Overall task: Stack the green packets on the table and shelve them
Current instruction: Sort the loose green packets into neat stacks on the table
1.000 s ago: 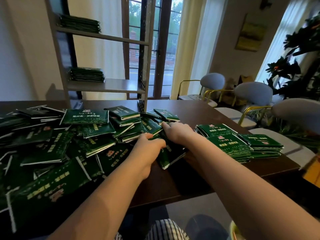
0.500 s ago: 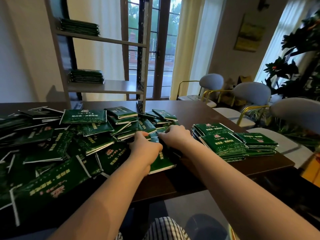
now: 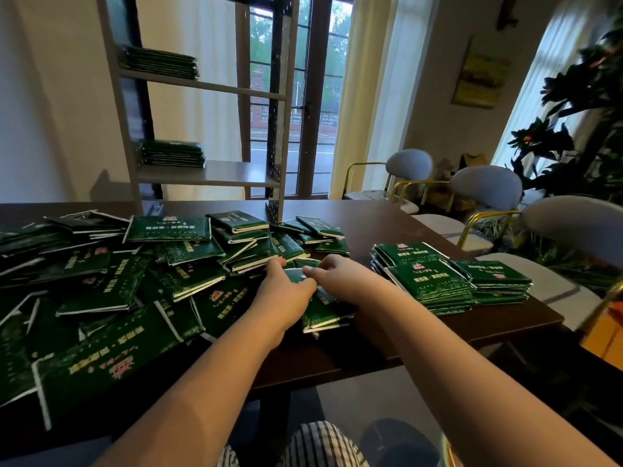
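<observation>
While both hands meet at the pile's near right edge:
Left hand [image 3: 286,293]: fingers curled on a small green packet [image 3: 298,274].
Right hand [image 3: 340,276]: pinching the same packet.
Loose packets [image 3: 141,281]: left on table [image 3: 387,224].
Neat stacks [image 3: 448,281]: right.

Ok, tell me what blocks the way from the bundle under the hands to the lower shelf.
The loose heap of packets lies between the bundle under both hands and the lower shelf, so lift over it. That shelf is bare right of its stack.

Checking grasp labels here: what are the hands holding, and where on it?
Both hands, left hand and right hand, pinch one green packet at its top edge, from either side.
</observation>
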`<move>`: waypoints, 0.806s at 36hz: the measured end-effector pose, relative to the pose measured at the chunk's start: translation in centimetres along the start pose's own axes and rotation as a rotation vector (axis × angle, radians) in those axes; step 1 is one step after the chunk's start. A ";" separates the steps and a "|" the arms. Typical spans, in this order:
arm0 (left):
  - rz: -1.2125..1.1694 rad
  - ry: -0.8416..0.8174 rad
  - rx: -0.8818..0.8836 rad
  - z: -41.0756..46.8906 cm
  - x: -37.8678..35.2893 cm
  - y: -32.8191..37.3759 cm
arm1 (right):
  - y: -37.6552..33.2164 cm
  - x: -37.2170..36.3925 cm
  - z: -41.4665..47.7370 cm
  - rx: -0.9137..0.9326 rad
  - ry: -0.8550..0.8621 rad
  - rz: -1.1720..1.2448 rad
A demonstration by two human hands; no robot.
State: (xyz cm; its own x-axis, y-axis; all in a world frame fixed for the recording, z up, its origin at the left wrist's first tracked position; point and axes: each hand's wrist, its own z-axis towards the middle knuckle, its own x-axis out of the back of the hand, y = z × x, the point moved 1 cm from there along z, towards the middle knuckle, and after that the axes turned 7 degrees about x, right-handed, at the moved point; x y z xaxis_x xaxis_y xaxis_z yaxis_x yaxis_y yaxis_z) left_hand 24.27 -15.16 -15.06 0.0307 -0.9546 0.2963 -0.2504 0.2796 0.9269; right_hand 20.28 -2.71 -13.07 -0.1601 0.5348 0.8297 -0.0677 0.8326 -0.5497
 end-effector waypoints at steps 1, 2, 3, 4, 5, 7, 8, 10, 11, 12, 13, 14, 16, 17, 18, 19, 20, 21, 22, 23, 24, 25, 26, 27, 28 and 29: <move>0.003 0.005 -0.006 -0.2 -0.2 0.1 | 0.0 0.0 -0.3 0.001 0.001 0.034; -0.001 0.011 -0.010 -0.4 -0.4 0.2 | 0.0 -0.1 -0.5 -0.003 0.002 0.072; -0.012 0.015 -0.009 -0.5 -0.5 0.4 | 0.0 -0.1 -0.8 -0.012 0.001 0.109; -0.029 0.008 0.000 -0.6 -0.6 0.5 | 0.1 -0.1 -1.0 -0.019 0.003 0.142; -0.052 -0.008 0.013 -0.7 -0.6 0.7 | 0.2 -0.1 -1.3 -0.022 0.008 0.163; -0.094 -0.048 0.046 -0.9 -0.4 0.8 | 0.4 0.0 -2.1 -0.036 0.021 0.198; -0.115 -0.058 0.056 -1.0 -0.3 0.9 | 0.5 0.1 -2.4 -0.042 0.020 0.216; -0.140 -0.068 0.074 -1.3 0.0 0.9 | 0.6 0.3 -3.1 -0.043 -0.001 0.242; -0.153 -0.073 0.081 -1.4 0.1 0.9 | 0.5 0.5 -3.5 -0.039 -0.013 0.244; -0.167 -0.077 0.082 -1.6 0.2 0.9 | 0.6 0.6 -3.7 -0.040 -0.018 0.250; -0.188 -0.077 0.081 -1.8 0.2 0.9 | 0.6 0.7 -4.0 -0.044 -0.011 0.266; -0.212 -0.077 0.080 -1.9 0.3 0.8 | 0.7 0.7 -4.2 -0.064 -0.007 0.310; -0.252 -0.075 0.078 -2.3 0.2 0.7 | 1.1 0.4 -4.5 -0.095 0.008 0.423; -0.268 -0.072 0.075 -2.5 0.2 0.6 | 1.3 0.3 -4.7 -0.097 0.015 0.449; -0.291 -0.065 0.075 -2.7 0.1 0.6 | 1.4 0.2 -4.8 -0.091 0.024 0.473; -0.326 -0.060 0.080 -2.8 0.1 0.5 | 1.3 0.2 -5.1 -0.072 0.038 0.507; -0.369 -0.060 0.085 -2.8 0.1 0.4 | 1.3 0.1 -5.2 -0.058 0.051 0.581; -0.418 -0.059 0.087 -2.6 0.0 0.2 | 1.3 0.0 -5.3 -0.043 0.053 0.673; -0.462 -0.057 0.087 -2.5 -0.1 0.1 | 1.3 -0.1 -5.2 -0.033 0.048 0.764; -0.493 -0.056 0.087 -2.4 -0.1 0.1 | 1.2 -0.3 -5.2 -0.019 0.043 0.839; -0.507 -0.055 0.086 -2.2 -0.2 0.0 | 1.2 -0.4 -5.3 -0.002 0.039 0.879; -0.506 -0.058 0.080 -2.1 -0.2 0.0 | 1.2 -0.5 -5.3 0.012 0.041 0.898; -0.492 -0.066 0.073 -2.0 -0.3 0.0 | 1.3 -0.5 -5.2 0.016 0.044 0.915; -0.473 -0.074 0.064 -1.9 -0.2 0.0 | 1.3 -0.6 -5.3 0.017 0.046 0.937; -0.454 -0.078 0.053 -1.9 -0.2 0.0 | 1.3 -0.6 -5.3 0.016 0.048 0.967; -0.438 -0.082 0.037 -1.8 0.0 -0.1 | 1.3 -0.7 -5.3 0.021 0.047 1.001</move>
State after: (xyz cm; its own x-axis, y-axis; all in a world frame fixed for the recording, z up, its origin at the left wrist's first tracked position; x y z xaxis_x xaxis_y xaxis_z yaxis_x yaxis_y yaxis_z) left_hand 26.04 -14.95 -14.72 0.0650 -0.9875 -0.1433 -0.2655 -0.1556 0.9515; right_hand 25.55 -1.19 -13.82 -0.1137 0.9934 -0.0129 0.0591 -0.0062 -0.9982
